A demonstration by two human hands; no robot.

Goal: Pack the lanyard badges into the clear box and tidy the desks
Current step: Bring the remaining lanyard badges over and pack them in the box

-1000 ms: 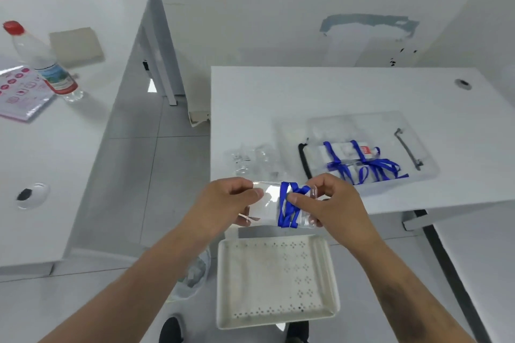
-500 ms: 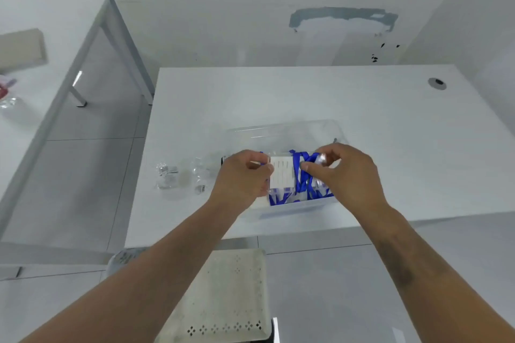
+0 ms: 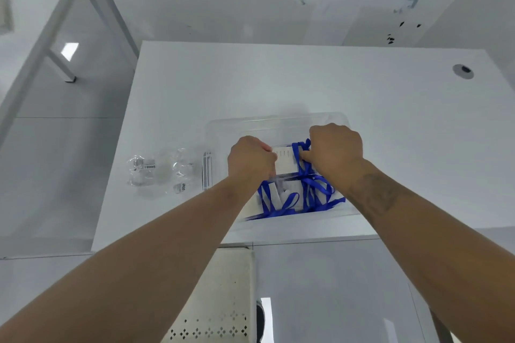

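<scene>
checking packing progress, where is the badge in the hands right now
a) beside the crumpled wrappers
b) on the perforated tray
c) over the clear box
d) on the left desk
c: both the left hand and right hand grip the badge above the clear box, over the blue lanyards already inside.

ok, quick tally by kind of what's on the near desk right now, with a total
Clear box: 1
Badge held over the box by left hand and right hand: 1
Heap of blue-ribbon badges in the box: 1 heap, count inside unclear
Crumpled clear wrappers: 1 pile, left of the box
Total: 4
</scene>
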